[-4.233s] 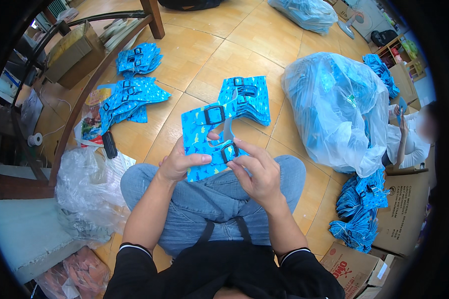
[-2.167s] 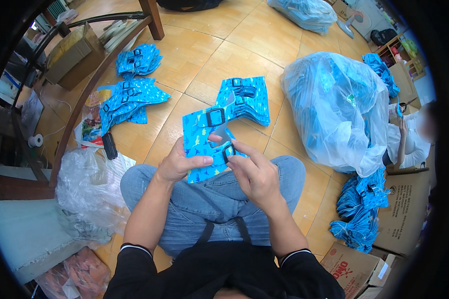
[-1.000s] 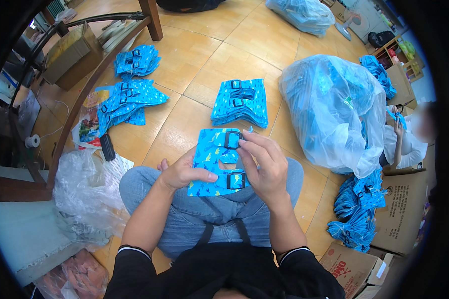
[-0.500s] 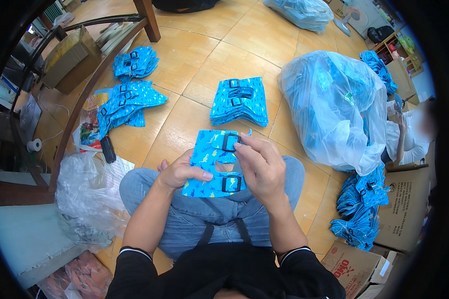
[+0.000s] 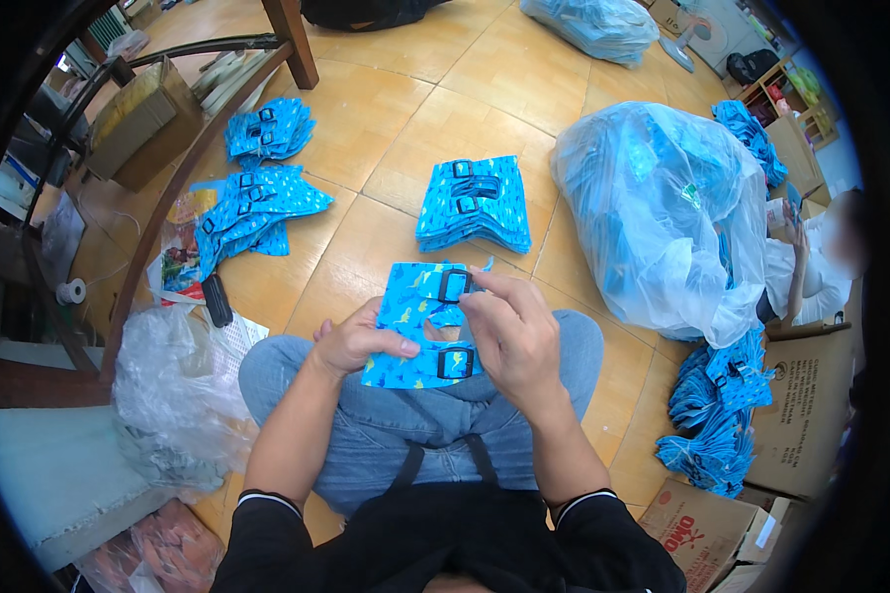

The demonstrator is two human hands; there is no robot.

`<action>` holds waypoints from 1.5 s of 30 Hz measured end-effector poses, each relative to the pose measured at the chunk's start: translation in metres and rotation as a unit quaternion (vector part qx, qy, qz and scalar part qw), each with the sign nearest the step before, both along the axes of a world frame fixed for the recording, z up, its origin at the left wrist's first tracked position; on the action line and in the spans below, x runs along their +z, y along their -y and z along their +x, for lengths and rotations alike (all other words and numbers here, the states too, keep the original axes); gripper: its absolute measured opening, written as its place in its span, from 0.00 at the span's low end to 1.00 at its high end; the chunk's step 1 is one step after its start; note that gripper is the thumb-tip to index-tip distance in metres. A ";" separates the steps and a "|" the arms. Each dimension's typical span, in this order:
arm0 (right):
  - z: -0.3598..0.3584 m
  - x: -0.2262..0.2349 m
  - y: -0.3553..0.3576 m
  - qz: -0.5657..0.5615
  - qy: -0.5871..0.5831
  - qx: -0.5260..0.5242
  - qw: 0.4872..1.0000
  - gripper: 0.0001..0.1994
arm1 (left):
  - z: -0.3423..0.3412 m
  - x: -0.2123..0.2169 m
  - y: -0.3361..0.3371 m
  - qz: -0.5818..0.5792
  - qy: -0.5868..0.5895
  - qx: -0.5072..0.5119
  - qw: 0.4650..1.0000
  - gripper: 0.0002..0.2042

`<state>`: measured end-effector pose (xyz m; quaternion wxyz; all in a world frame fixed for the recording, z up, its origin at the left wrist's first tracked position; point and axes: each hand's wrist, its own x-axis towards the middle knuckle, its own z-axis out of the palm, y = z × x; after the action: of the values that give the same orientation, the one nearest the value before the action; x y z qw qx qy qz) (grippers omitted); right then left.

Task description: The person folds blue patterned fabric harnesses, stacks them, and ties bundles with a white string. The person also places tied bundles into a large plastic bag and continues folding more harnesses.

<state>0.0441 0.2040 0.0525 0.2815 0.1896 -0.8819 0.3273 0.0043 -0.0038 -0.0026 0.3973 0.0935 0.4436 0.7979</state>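
Note:
I sit on the floor with a blue patterned fabric piece [image 5: 405, 326] resting over my knees. It carries two straps with black buckles [image 5: 454, 363]. My left hand [image 5: 358, 341] presses the piece's left side with the thumb on top. My right hand [image 5: 512, 331] pinches the upper strap beside the top buckle [image 5: 451, 285]. A neat stack of the same blue pieces [image 5: 475, 203] lies on the tiled floor just beyond my knees.
Two more blue piles [image 5: 257, 208] [image 5: 269, 128] lie at the left by a wooden chair leg [image 5: 292, 40]. A large clear bag of blue items [image 5: 663, 212] stands at the right, with another person [image 5: 811, 262] beyond it. Cardboard boxes [image 5: 707, 529] and a blue heap [image 5: 717, 410] sit lower right.
The piece was turned and laid flatter over my knees. My right hand moved from the lower buckle up to the upper strap. The left hand slid to the piece's left edge.

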 end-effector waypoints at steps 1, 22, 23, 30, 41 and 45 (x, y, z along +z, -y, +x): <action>0.000 -0.001 0.000 -0.012 0.003 -0.001 1.000 0.10 | 0.000 -0.002 -0.001 0.009 -0.005 -0.003 1.000 0.31; 0.005 -0.011 0.007 -0.276 0.241 -0.028 0.930 0.14 | 0.008 -0.002 -0.023 -0.027 -0.093 -0.007 0.995 0.19; 0.005 -0.013 0.008 -0.305 0.244 -0.027 0.920 0.14 | 0.008 -0.002 -0.023 -0.017 -0.087 -0.013 0.996 0.19; -0.001 -0.022 0.009 -0.133 0.077 -0.056 0.987 0.18 | 0.004 -0.008 -0.024 -0.022 -0.071 0.102 0.992 0.17; 0.000 -0.050 0.006 -0.376 0.332 0.015 0.865 0.21 | 0.002 -0.010 -0.028 -0.033 -0.161 0.117 0.979 0.20; -0.002 -0.052 0.000 -0.510 0.370 0.058 0.774 0.23 | 0.004 -0.007 -0.040 -0.023 -0.178 0.132 0.975 0.24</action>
<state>0.0422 0.2037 0.0005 -0.0308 -0.0672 -0.6094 0.7894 0.0085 0.0363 -0.0099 0.2048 0.1657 0.5336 0.8037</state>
